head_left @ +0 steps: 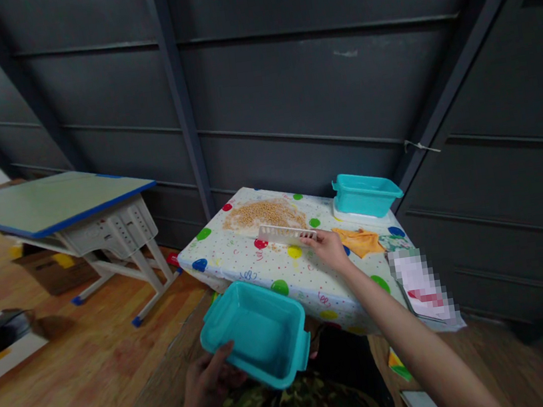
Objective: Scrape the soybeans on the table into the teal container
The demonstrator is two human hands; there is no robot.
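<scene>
With my left hand (217, 373) I grip the near rim of a teal plastic basin (256, 330), thumb over its edge. The basin is tilted below the table's front edge, and its inside looks bare. My right hand (326, 248) is closed on the right end of a long, clear plastic strip with slots (286, 234), perhaps a tray or divider. That strip stands on the table at the near side of a spread of yellowish beans or grains (266, 214). A few loose grains lie near the strip.
The table has a white cloth with coloured balloons (228, 253). On it are a second teal basin (367, 193), an orange cloth (361, 239) and a partly blurred paper (422, 287). A green-topped desk (48, 198) stands left; a dark panelled wall (310, 83) rises behind.
</scene>
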